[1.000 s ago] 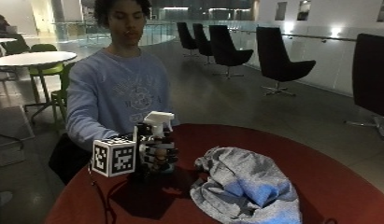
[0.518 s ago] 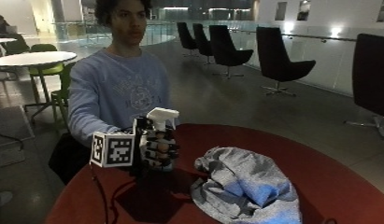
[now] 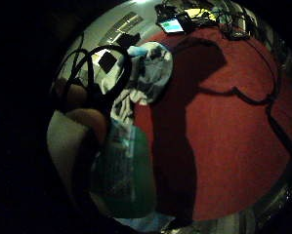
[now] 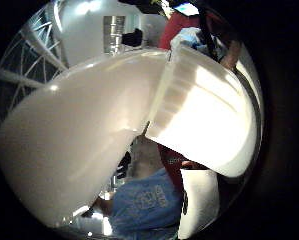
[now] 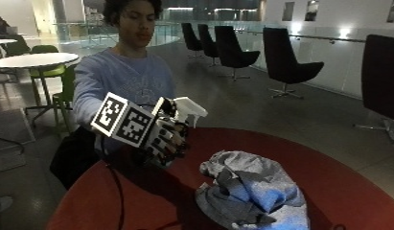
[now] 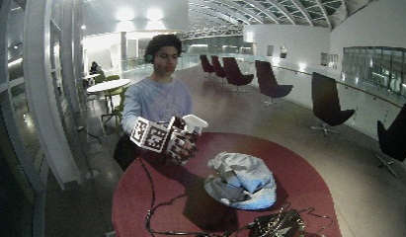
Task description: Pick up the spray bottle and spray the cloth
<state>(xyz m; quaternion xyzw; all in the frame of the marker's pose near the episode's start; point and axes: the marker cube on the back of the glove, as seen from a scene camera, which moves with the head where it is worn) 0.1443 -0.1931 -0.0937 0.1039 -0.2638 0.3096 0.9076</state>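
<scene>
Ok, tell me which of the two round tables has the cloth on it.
The red table in front of the person, with the crumpled grey-blue cloth; the white table behind carries no cloth.

Bench [image 5: 350,191]: round top, dark red, plain. Cloth [image 5: 254,194]: grey, crumpled, with pale blue showing in its folds; no print seen. Bottle [image 5: 184,109]: white spray head; in the little finger side palm view its body [image 3: 128,170] is translucent green with a pale label. Right hand [image 5: 161,141]: black glove. Person's sweatshirt [image 5: 126,76]: light blue with a faint chest print. Chairs [image 5: 283,62] behind: black. Far chair [image 5: 46,69] by a white table: green.
</scene>
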